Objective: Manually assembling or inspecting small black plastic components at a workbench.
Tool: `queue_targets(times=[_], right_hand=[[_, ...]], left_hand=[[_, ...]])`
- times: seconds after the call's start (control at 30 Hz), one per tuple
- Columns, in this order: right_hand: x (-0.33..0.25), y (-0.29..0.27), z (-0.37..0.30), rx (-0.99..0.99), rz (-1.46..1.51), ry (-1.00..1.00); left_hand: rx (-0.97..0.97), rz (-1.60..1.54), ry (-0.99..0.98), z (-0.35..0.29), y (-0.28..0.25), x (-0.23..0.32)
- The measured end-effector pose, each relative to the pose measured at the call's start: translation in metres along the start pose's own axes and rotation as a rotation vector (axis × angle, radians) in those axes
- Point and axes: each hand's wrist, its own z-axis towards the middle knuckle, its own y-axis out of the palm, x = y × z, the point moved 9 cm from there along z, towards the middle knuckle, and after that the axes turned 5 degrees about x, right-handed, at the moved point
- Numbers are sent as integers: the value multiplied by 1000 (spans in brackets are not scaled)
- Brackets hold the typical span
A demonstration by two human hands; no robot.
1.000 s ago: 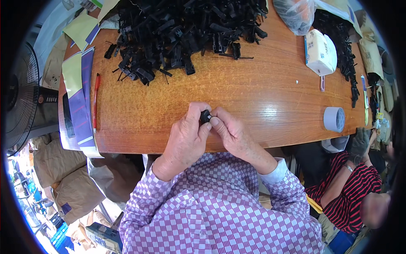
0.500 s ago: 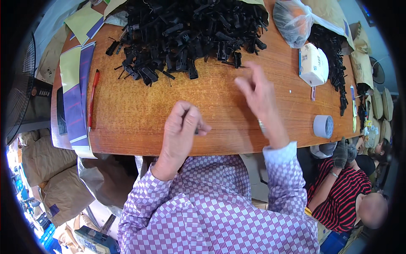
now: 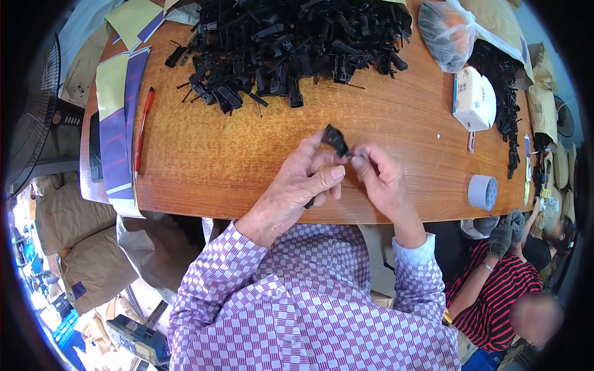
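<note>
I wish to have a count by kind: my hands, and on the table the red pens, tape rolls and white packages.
Hands: 2 (left hand, right hand)
Red pen: 1
Tape roll: 1
White package: 1
Total: 5
The heaped black parts overlap, so they stay uncounted.

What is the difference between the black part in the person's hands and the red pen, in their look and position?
Shape: the black part looks short and chunky; the red pen is long and slim.
Colour: the part is black; the pen is mostly red.
Position: the part is held up between the left hand and right hand; the pen lies on the wooden table, untouched.
</note>
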Motion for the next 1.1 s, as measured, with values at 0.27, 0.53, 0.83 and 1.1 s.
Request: queue_targets(times=[0.27, 0.53, 0.83, 1.1], right_hand=[[1, 15, -20, -134, 153, -9], [-7, 4, -20, 79, 72, 24], [-27, 34, -14, -81, 70, -26], [-30, 43, -14, -116, 18, -46]], left_hand=[[-73, -90, 37, 6, -1, -6], [96, 227, 145, -1, -9, 3], [180, 831, 565, -21, -1, 32], [156, 923, 608, -26, 2, 40]])
